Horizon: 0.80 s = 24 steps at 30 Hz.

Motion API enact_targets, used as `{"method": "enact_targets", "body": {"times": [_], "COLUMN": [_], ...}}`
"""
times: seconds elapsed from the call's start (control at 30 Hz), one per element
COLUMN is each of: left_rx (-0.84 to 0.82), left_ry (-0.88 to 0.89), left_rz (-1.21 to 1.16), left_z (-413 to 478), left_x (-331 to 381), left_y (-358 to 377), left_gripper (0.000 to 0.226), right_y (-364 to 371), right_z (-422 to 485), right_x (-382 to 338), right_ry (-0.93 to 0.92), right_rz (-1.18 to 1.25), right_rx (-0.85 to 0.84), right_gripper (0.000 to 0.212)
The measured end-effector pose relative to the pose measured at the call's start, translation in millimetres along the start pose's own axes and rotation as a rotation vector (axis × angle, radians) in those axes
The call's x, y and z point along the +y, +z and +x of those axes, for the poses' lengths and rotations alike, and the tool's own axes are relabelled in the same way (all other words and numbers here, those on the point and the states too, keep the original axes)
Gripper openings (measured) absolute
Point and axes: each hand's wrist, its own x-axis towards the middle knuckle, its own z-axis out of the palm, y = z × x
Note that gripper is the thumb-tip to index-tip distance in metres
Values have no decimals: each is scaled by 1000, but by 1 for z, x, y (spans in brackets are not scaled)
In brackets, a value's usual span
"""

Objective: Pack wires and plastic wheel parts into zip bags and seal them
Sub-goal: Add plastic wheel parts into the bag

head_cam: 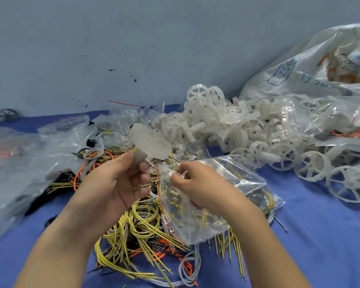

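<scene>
Above yellow wires (133, 223), clear zip bag (206, 204) pinched by right hand (197, 188), blurred wheel (150, 142) gripped by left hand (116, 181)

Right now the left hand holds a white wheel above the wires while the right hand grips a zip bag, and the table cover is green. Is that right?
Almost. The cover is blue, not green, as the head view shows. The rest stands: the left hand holds a white wheel above the wires, though the wheel is blurred, and the right hand grips a zip bag.
</scene>
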Motion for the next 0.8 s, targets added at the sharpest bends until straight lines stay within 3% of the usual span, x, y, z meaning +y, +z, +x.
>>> {"method": "enact_targets", "body": {"times": [0.3,0.53,0.67,0.8], "left_rx": [-122,-20,-44,-120], "left_ry": [-222,-41,0,9], "left_rz": [295,648,785,756], "left_z": [-17,-15,-12,-7], "left_x": [-2,-4,-9,-18], "left_y": [-25,0,6,15], "left_gripper": [29,21,18,25], "right_y": [-3,-6,-10,-4], "right_z": [-1,-4,-8,-14], "right_x": [0,-14,-22,-31], "right_ry": [33,-65,-85,-117], "right_rz": [169,72,4,-185], "right_rx": [167,345,415,427], "right_gripper": [15,16,16,20]}}
